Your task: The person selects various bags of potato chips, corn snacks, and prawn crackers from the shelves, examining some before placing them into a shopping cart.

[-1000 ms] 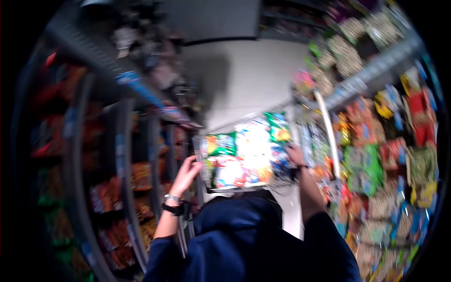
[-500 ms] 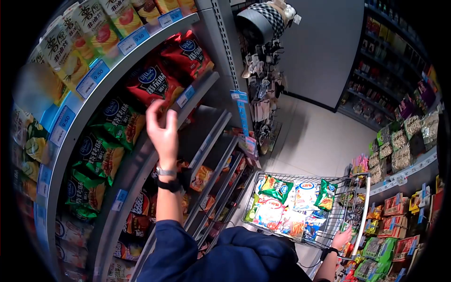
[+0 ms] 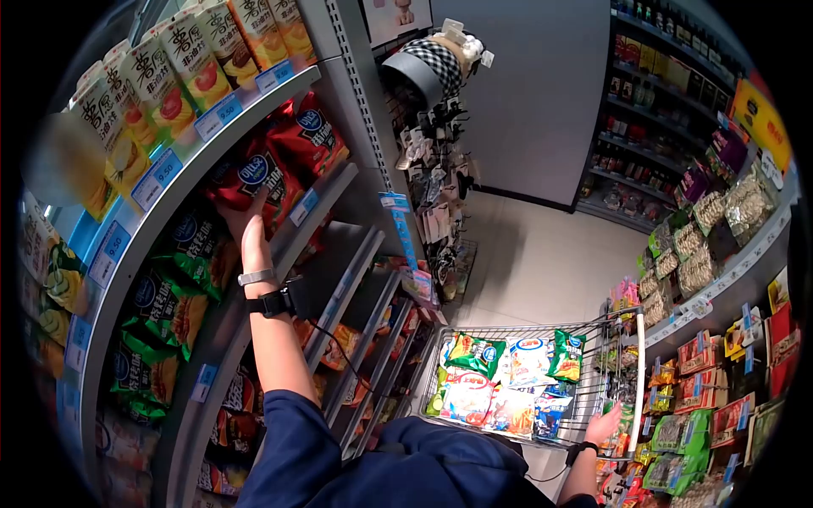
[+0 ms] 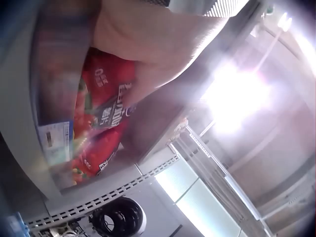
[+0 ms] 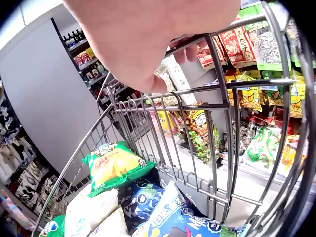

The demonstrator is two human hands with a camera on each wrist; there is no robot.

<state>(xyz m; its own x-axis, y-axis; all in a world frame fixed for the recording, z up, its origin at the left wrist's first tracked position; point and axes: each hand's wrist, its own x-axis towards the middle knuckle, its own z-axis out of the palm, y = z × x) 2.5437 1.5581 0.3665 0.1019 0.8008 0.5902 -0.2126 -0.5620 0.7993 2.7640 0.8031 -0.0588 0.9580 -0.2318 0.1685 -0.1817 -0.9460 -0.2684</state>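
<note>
My left hand is at a red bag of potato chips on the shelf, gripping it with the thumb across its front. The other fingers are hidden behind the bag. In the left wrist view, the thumb lies over the dark label of the red bag. Low on the right, my right hand holds the wire rim of a shopping cart near its handle. Fingertips curl past the top wire in the right wrist view. Several snack bags lie inside the cart.
A second red chip bag sits beside the gripped one, and green chip bags line the same shelf. Boxed snacks stand above. Hanging goods fill a rack ahead. Packaged snacks cover the right shelves.
My left hand has left the cart, reached up to the left shelf and taken hold of the red chip bag. My right hand stays on the cart; the view has swung left.
</note>
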